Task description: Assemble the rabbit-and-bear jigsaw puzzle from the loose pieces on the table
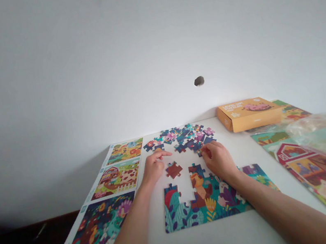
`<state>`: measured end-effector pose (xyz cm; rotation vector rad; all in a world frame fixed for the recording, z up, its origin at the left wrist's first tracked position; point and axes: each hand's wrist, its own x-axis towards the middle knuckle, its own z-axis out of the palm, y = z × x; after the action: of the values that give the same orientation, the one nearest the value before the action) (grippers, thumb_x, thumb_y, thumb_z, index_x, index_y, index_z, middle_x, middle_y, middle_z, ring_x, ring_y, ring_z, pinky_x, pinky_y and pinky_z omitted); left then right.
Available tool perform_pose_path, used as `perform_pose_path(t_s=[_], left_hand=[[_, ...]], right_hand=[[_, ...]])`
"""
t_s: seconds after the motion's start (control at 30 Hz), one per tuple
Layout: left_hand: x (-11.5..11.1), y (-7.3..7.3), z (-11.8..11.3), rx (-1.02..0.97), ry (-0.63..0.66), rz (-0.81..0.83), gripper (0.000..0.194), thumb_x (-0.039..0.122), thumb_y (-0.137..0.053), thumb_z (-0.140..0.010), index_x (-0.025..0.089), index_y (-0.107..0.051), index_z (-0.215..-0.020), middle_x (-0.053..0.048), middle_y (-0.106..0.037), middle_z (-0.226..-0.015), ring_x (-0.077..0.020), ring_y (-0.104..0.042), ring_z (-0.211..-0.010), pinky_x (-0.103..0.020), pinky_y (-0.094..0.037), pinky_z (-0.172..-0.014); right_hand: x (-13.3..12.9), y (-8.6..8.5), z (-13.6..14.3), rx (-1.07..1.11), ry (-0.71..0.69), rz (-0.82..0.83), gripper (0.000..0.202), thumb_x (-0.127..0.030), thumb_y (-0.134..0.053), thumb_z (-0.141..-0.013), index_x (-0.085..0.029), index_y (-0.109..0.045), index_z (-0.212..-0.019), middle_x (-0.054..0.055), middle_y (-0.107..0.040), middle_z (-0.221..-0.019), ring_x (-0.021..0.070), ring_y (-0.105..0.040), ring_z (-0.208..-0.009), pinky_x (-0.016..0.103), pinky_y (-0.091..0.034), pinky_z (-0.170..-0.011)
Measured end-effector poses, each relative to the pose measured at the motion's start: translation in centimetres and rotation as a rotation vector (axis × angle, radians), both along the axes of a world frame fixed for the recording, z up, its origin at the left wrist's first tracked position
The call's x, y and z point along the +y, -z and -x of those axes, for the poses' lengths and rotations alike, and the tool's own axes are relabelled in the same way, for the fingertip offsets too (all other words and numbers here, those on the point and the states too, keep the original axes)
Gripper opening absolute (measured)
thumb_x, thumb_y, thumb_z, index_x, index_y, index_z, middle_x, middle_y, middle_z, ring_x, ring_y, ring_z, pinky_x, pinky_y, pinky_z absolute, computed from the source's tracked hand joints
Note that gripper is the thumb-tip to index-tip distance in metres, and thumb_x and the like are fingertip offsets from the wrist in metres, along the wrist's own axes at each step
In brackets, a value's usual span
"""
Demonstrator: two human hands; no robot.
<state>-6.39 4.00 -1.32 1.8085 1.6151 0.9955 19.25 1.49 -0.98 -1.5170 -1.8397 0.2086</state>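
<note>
A partly joined jigsaw (197,212) of a dark jungle scene lies on the white table, with a gap at its upper left. Above that gap sits a loose brown piece (174,170). My left hand (155,165) hovers just left of this piece, index finger stretched out, holding nothing. My right hand (217,156) is over the jigsaw's upper edge, fingers pinched at the near side of the loose pieces; a small dark piece (200,153) shows at its fingertips. A pile of mixed pieces (184,135) spreads behind both hands.
On the left lies a sheet (100,224) with three printed pictures. A yellow puzzle box (249,114) stands at the back right. A finished farm picture (322,178) and clear plastic bags (324,132) lie to the right. Behind is a white wall (109,64).
</note>
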Motion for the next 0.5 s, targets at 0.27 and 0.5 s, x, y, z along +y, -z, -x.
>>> perform_pose_path(t_s=[0.27,0.5], left_hand=[[-1.4,-1.8,-0.9,0.283,0.314,-0.003,0.043,0.013,-0.061,-0.067,0.028,-0.073,-0.106,-0.005,-0.061,-0.118,-0.0268,-0.052,-0.115,-0.045,-0.035,-0.107],[-1.3,-0.7,-1.0,0.405,0.287,-0.081,0.032,0.039,-0.073,-0.075,0.031,-0.072,-0.106,-0.005,-0.057,-0.117,-0.0263,-0.050,-0.116,-0.042,-0.036,-0.105]], right_hand=[[-0.1,0.0,0.1,-0.006,0.001,0.005,0.017,-0.013,-0.052,-0.082,-0.019,-0.067,-0.081,0.005,-0.059,-0.079,0.0166,-0.053,-0.074,0.026,-0.040,-0.070],[0.0,0.1,0.0,-0.006,-0.002,0.012,0.018,-0.014,-0.052,-0.082,-0.019,-0.068,-0.084,0.005,-0.059,-0.081,0.0173,-0.054,-0.076,0.026,-0.041,-0.073]])
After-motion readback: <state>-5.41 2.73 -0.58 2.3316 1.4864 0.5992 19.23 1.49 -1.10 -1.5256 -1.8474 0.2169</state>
